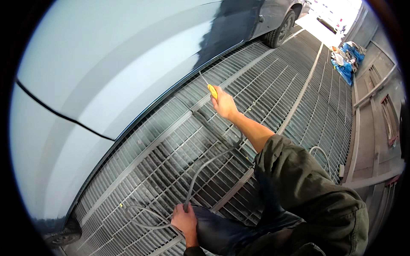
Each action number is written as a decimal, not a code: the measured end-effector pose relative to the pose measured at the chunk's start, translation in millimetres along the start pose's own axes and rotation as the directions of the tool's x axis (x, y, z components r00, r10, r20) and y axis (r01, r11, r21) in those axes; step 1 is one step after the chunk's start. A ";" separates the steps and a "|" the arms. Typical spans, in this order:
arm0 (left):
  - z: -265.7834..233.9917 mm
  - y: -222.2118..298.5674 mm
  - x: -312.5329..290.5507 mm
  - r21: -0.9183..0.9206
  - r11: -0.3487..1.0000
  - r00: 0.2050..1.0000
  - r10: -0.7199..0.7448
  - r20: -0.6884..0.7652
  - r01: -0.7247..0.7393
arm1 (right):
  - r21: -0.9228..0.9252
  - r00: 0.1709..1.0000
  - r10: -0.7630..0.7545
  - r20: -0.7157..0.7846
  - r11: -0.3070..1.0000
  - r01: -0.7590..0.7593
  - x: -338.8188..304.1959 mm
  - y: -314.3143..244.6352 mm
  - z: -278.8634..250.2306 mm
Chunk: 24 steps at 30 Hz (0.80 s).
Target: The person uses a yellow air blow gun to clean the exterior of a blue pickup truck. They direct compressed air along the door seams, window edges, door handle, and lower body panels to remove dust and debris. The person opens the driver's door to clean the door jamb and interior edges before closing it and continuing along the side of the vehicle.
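In my right hand [223, 102] is an air blow gun with a yellow body [212, 91], fingers wrapped round it. Its thin metal nozzle points up and left to the lower edge of a vehicle's side panel [128, 77], which is pale blue-grey with a dark, ragged-edged area farther along. The tip is close to that edge; contact cannot be made out. A grey hose [200, 168] loops from my left hand up behind my right forearm, where its end is hidden. My left hand [184, 221] closes round this hose beside my knee.
A slatted metal grating floor [179, 149] runs under everything. More hose coils near the left hand. The vehicle's wheel [282, 30] stands at the far end. Blue and white crumpled sheeting [347, 59] lies against the metal wall [376, 111] on the right.
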State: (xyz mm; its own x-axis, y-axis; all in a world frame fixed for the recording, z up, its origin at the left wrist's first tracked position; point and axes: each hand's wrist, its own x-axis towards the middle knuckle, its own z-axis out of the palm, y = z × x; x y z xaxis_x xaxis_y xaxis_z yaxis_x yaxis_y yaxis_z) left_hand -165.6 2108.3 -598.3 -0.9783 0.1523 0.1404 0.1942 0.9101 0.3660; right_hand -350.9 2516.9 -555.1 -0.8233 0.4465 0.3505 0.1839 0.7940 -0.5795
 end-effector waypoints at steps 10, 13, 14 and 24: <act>16.3 36.1 15.6 0.089 0.996 1.000 0.025 0.016 -0.026 | 0.147 0.958 0.185 -0.220 0.977 -0.155 45.5 79.3 -46.5; 20.1 44.0 19.4 0.103 0.995 0.999 0.006 0.035 -0.009 | 0.236 0.986 0.113 -0.124 0.968 -0.081 46.1 75.7 -51.5; 20.9 50.2 22.6 0.110 0.993 0.999 0.026 0.034 -0.030 | 0.253 0.999 0.008 -0.053 0.967 0.006 43.5 72.9 -54.7; 49.4 94.7 43.0 0.152 0.987 0.998 0.037 0.050 -0.044 | 0.380 0.992 -0.108 -0.058 0.917 0.122 50.9 56.5 -71.6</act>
State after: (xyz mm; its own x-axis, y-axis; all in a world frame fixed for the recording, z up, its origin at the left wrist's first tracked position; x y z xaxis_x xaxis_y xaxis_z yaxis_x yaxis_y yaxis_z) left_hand -192.9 2220.0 -603.1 -0.9729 0.2046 0.1076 0.2237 0.9506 0.2153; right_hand -344.0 2614.0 -517.3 -0.8060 0.3809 0.4532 -0.1359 0.6261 -0.7678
